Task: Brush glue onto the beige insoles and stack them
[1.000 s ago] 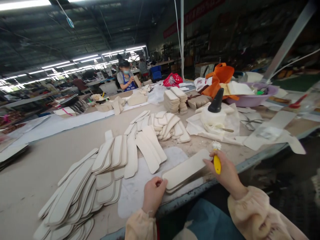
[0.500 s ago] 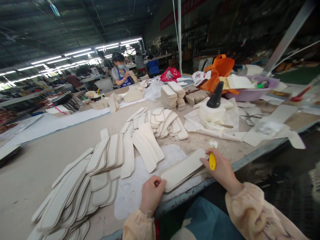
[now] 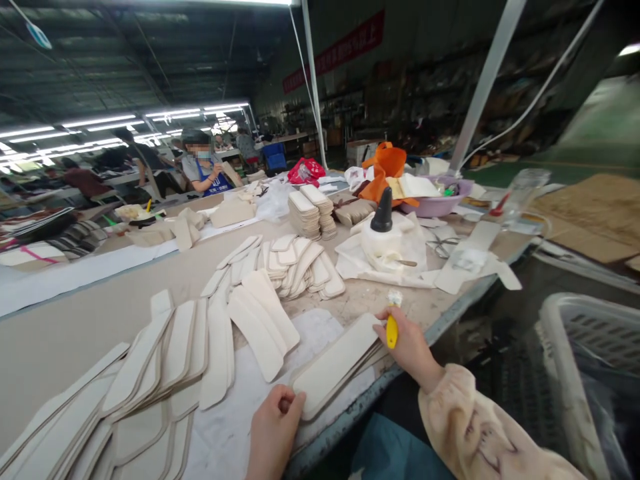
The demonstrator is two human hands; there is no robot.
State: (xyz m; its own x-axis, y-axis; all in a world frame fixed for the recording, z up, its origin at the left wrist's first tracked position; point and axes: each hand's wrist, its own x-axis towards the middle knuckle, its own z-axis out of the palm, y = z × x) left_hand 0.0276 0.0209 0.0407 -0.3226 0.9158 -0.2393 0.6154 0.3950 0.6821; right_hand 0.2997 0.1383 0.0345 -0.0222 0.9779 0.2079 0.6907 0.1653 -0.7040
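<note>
A long cream panel [image 3: 340, 367] with rounded ends lies on others like it at the table's near edge. My left hand [image 3: 275, 427] is closed, thumb and forefinger pinching the panel's near-left end. Against its far-right end, my right hand [image 3: 413, 347] touches with the fingertips while gripping a yellow-handled brush [image 3: 393, 331], whose whitish bristles point up and away. White paper [image 3: 215, 427] spreads under the work. To the left, several similar panels [image 3: 145, 373] lie fanned in overlapping rows, and more pieces [image 3: 300, 267] are heaped beyond.
A white glue bottle with a black nozzle [image 3: 383, 213] stands on plastic sheeting. Behind are stacked panels [image 3: 304, 212], a purple basin [image 3: 437, 207] and orange cloth [image 3: 385, 170]. A white plastic basket [image 3: 565, 360] stands at right, below the table. A masked person [image 3: 205, 167] works across the table.
The view has swung to the right, so the table's things sit further left and the basket has come into sight. Both hands keep their places at the panel's ends.
</note>
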